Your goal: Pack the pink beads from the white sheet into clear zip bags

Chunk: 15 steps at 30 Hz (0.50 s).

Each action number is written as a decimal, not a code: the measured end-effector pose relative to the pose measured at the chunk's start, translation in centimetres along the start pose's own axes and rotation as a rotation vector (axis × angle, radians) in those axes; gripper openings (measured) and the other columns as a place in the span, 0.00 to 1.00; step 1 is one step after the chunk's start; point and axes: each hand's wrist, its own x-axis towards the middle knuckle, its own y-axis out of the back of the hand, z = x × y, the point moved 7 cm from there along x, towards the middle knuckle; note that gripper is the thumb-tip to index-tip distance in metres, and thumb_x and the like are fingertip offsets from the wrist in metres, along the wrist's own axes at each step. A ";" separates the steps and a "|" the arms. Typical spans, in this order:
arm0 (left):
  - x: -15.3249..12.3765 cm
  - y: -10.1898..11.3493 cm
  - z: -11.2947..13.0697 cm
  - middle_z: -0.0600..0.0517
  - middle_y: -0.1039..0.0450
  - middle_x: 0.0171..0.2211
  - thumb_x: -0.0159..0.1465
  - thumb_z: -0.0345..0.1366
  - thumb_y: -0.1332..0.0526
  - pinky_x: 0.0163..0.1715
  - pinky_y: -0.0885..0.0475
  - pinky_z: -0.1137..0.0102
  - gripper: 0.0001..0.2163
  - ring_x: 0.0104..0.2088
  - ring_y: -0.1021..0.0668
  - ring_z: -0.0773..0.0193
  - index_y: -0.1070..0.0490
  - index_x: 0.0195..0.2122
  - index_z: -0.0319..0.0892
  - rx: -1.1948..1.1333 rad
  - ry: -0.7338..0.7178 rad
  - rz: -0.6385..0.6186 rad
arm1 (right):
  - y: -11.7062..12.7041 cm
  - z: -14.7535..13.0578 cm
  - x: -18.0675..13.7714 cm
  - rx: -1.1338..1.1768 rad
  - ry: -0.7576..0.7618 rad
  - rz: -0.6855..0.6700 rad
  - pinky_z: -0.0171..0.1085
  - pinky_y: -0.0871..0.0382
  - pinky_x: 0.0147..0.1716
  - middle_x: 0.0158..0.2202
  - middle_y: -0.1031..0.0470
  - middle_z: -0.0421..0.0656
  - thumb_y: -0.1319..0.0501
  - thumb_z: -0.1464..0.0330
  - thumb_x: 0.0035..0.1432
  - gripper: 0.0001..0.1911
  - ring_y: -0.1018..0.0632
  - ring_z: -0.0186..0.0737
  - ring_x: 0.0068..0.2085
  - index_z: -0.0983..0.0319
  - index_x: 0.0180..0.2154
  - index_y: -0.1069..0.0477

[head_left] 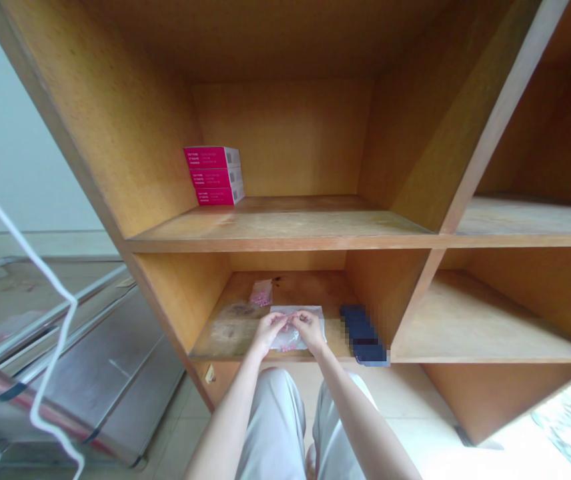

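Observation:
My left hand [269, 329] and my right hand [309, 327] meet over the lower shelf, with fingertips pinched close together. Whatever sits between the fingers is too small to make out; a hint of pink shows there. Beneath them lies a clear plastic bag [293, 339] with small pink pieces at its near end. It rests on a white sheet or larger bag [317, 315], partly covered by my hands. Further back to the left is a small clear bag of pink beads [261, 293], apart from both hands.
A dark blue, blurred-out object [363, 333] lies at the shelf's right. Three stacked pink boxes [215, 177] stand on the upper shelf [285, 227]. A wooden divider [410, 303] rises on the right. At left are a metal-framed cart [110, 373] and a hanging white cable [50, 373].

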 end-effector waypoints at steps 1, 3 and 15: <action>0.0 0.0 0.0 0.52 0.29 0.22 0.50 0.44 0.38 0.28 0.34 0.74 0.13 0.25 0.27 0.67 0.30 0.28 0.37 0.005 0.000 0.001 | 0.0 0.0 0.0 -0.001 0.000 0.001 0.33 0.35 0.29 0.23 0.26 0.41 0.42 0.70 0.43 0.03 0.27 0.36 0.26 0.63 0.23 0.30; 0.0 0.0 0.1 0.52 0.29 0.22 0.50 0.44 0.38 0.28 0.34 0.74 0.13 0.25 0.27 0.67 0.30 0.27 0.37 0.011 0.000 0.000 | 0.0 -0.1 0.0 -0.009 0.001 0.001 0.33 0.35 0.29 0.23 0.26 0.41 0.41 0.70 0.43 0.03 0.27 0.36 0.26 0.63 0.23 0.30; 0.1 0.1 0.0 0.53 0.30 0.20 0.50 0.44 0.38 0.27 0.35 0.74 0.13 0.24 0.28 0.68 0.30 0.25 0.37 -0.007 -0.003 0.017 | 0.1 -0.6 -0.1 -0.097 -0.021 0.029 0.32 0.37 0.27 0.22 0.27 0.41 0.43 0.68 0.43 0.06 0.28 0.35 0.25 0.63 0.22 0.29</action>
